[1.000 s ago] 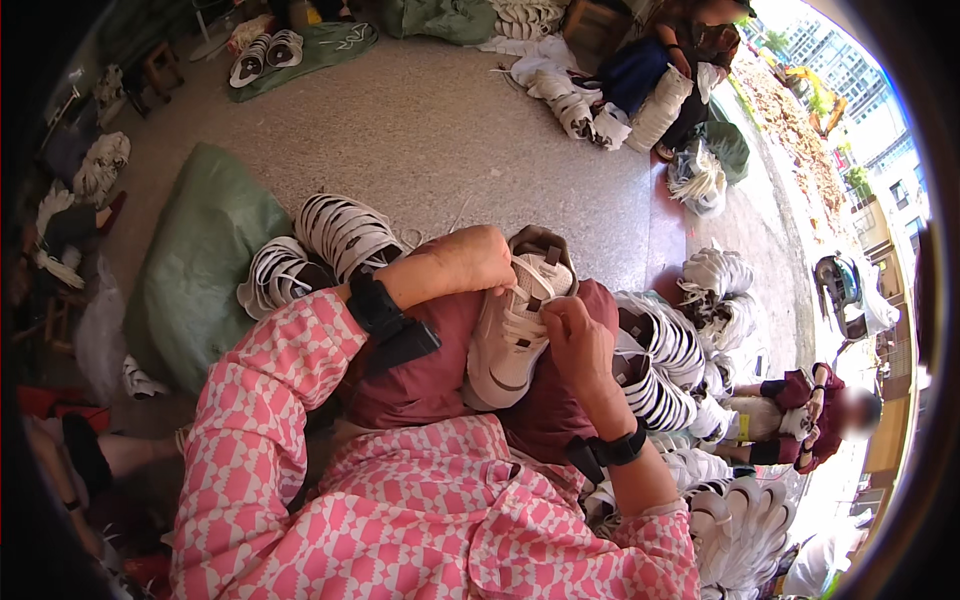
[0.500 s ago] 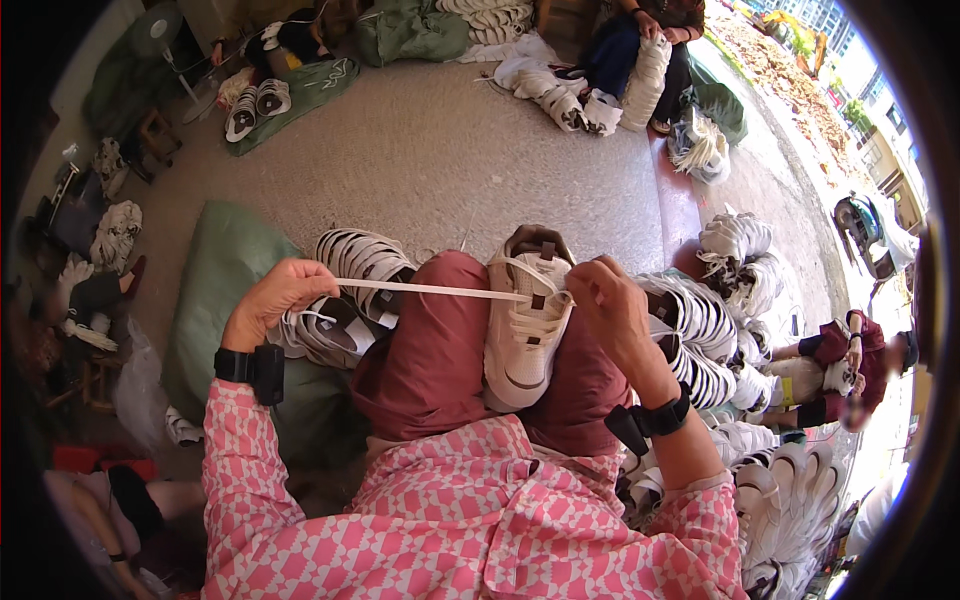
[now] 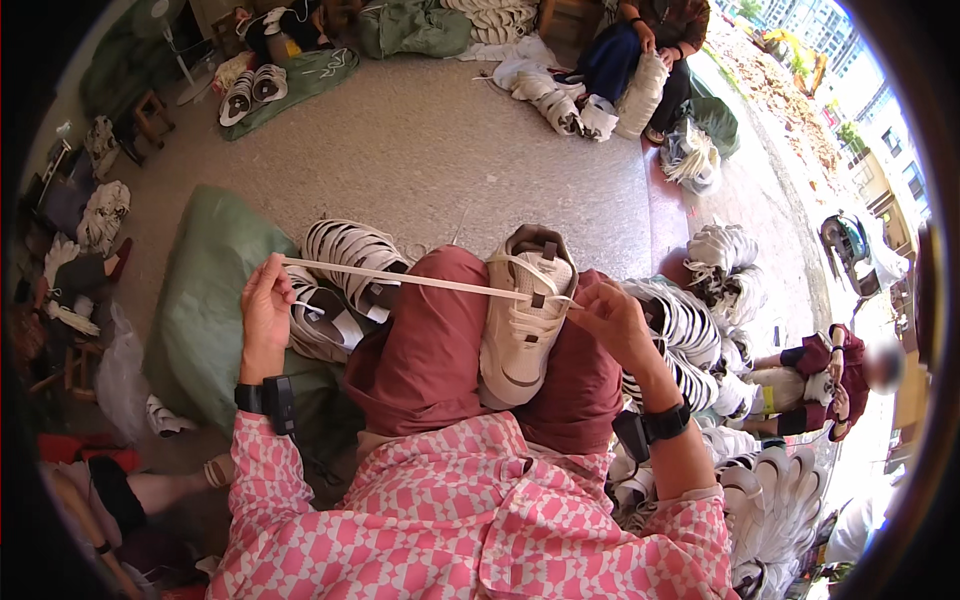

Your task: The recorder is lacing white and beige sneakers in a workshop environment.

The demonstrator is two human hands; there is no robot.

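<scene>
One shoe [image 3: 513, 362], cream mesh, brown-lined, toe towards me, between my knees [image 3: 435, 345]. One pale flat lace [image 3: 410, 279], taut across left knee, pinched by my left hand [image 3: 265, 308]; my right hand [image 3: 612, 322], over right knee, pinches lace too.

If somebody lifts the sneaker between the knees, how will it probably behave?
The sneaker likely keeps its shape, as its toe looks smoothly rounded. It might wobble if pushed, resting between the legs. Its shoelace would probably dangle, looking thin.
</scene>
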